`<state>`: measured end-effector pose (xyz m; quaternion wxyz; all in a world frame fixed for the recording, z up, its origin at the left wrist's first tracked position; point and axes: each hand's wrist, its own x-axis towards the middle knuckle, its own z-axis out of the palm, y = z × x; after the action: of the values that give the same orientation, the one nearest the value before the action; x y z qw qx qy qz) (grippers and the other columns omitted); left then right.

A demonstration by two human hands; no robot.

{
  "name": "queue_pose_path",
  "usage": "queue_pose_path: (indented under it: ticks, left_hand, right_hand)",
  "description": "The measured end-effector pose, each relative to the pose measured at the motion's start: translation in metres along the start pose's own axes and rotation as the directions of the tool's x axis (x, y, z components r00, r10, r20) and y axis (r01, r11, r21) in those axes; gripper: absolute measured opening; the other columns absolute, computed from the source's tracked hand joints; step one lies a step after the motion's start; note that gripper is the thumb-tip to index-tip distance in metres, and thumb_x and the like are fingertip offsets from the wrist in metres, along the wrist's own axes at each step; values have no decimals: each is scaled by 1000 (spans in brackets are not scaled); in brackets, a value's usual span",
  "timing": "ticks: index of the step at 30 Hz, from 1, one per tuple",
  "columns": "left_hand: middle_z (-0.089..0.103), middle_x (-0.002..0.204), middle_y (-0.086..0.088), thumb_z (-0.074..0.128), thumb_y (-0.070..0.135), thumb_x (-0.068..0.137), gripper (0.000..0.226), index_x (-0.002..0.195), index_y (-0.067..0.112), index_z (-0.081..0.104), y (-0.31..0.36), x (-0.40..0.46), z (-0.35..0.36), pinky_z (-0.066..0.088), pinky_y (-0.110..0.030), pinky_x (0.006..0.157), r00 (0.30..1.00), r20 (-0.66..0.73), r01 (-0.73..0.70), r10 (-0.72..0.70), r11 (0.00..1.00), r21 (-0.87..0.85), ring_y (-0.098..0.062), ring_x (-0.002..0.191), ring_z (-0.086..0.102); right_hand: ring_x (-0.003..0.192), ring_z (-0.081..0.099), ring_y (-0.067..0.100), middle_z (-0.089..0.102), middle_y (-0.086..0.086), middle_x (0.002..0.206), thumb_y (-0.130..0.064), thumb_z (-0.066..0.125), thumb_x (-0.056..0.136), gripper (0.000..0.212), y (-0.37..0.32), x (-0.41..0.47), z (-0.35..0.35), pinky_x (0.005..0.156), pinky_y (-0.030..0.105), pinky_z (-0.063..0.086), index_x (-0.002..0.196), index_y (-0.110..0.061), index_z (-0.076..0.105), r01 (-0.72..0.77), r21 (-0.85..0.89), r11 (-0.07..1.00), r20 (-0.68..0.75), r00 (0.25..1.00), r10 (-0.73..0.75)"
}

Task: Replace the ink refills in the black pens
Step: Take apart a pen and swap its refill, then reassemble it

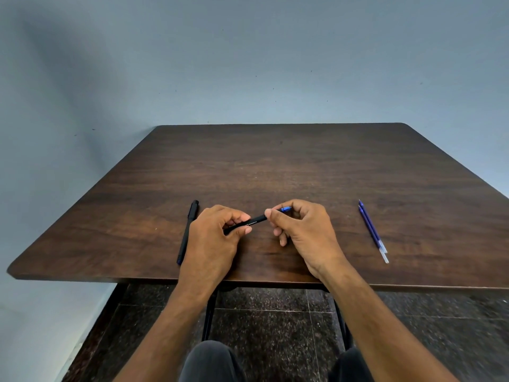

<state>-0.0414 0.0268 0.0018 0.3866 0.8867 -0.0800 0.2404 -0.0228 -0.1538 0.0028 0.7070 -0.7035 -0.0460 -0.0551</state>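
black pen (254,221) held just above the near table edge | left hand (212,238) grips its barrel | right hand (300,227) pinches the blue end (286,209) | second black pen (187,232) lies left | two blue refills (371,230) lie right, touching | dark wooden table (275,166)

Dark wooden table (275,161), blue-grey wall (248,51), speckled tile floor (275,312)

Dark wooden table (275,166) against a pale blue wall (248,59), speckled dark tiled floor (270,321) below — knees in dark trousers (212,362)
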Motion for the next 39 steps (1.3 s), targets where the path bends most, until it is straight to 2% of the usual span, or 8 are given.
queue_pose_path:
  ticks: [7,11,19,22,27,30,34,39]
  left_hand:
    - [63,88,23,84,17,77,27,96,34,73,1,-1,0,47,-13,80,1000,12,2,-2,1000,-8,3,90,60]
    - [65,88,21,85,15,77,27,94,33,74,1,-1,0,52,-21,82,1000,3,-1,1,1000,-24,0,89,62]
    - [64,88,23,85,16,77,26,95,32,75,1,-1,0,53,-25,84,1000,16,-10,10,1000,-1,-3,90,62]
    - [64,88,23,85,15,77,26,95,30,75,0,-1,1,52,-22,83,1000,10,-16,16,1000,-5,-2,89,62]
    - [64,89,22,84,16,77,28,95,34,73,-1,-1,1,45,-7,81,1000,4,-20,20,1000,-5,3,90,60]
    - [64,89,22,84,16,78,28,95,34,72,-1,-1,1,47,-10,82,1000,3,-18,18,1000,-12,2,90,61]
    - [62,87,24,84,16,78,28,95,35,72,-1,-1,1,49,-16,81,1000,4,-20,20,1000,4,1,90,61]
    - [64,88,22,83,16,79,27,94,35,73,-2,0,2,50,-19,82,1000,11,-14,14,1000,-14,1,89,61]
  right_hand:
    - [48,56,16,72,14,69,-38,79,86,25,-1,-1,3,51,29,50,84,-14,73,13,-75,997,-28,999,-15]
    - [55,56,23,69,10,70,-13,80,84,22,-2,-1,-1,54,30,50,104,-18,74,-2,49,999,45,999,0]
    - [48,53,15,67,6,61,-2,76,83,13,1,-1,-2,51,24,49,89,-13,79,-17,15,1000,47,999,16]
    - [48,51,20,66,8,59,-8,79,83,3,2,0,-2,49,26,46,85,-10,79,-12,30,999,44,999,11]
    - [39,47,16,64,10,55,-35,84,81,36,2,1,0,46,27,42,63,-8,68,-5,-22,1000,11,1000,6]
    - [41,50,15,66,7,57,-41,86,76,32,2,1,0,49,26,46,68,-14,71,-6,-14,1000,7,1000,6]
    - [54,54,25,67,10,67,-13,84,78,24,2,2,-4,51,28,49,99,-18,76,-25,108,994,66,998,18]
    - [45,49,18,64,10,59,-7,80,83,5,3,2,-4,46,25,43,87,-9,78,-34,118,992,50,998,29]
